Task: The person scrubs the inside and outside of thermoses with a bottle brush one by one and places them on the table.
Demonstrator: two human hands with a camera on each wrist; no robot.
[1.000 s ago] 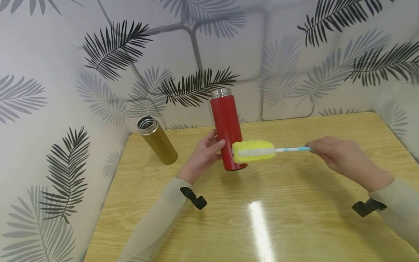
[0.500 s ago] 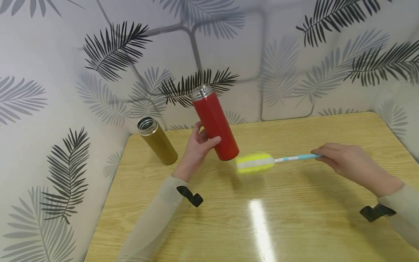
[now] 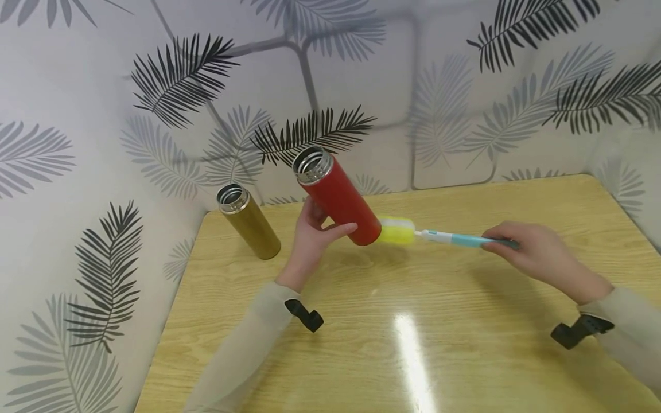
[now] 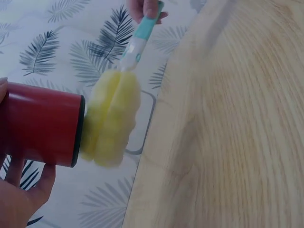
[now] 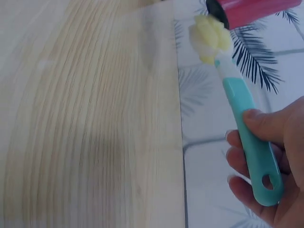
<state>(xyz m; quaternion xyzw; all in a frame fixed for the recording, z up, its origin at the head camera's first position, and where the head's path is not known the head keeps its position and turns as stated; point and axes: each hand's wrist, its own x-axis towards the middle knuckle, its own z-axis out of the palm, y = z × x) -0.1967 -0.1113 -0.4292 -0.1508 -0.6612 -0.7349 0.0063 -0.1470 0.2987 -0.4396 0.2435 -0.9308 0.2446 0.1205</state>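
Above wooden counter (image 3: pixel 465 344), left hand (image 3: pixel 312 241) grips tilted red flask (image 3: pixel 338 198); right hand (image 3: pixel 537 255) grips sponge brush (image 3: pixel 439 236) touching its base.

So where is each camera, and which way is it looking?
Head: up on the person's head, looking forward and down at the table; both forearms, the left hand and the right hand show.
Left wrist: on the left wrist, looking past the palm at the red bottle; fingertips show.
Right wrist: on the right wrist, looking along the brush; fingers show.
All three share the bottle's base meeting the yellow sponge.
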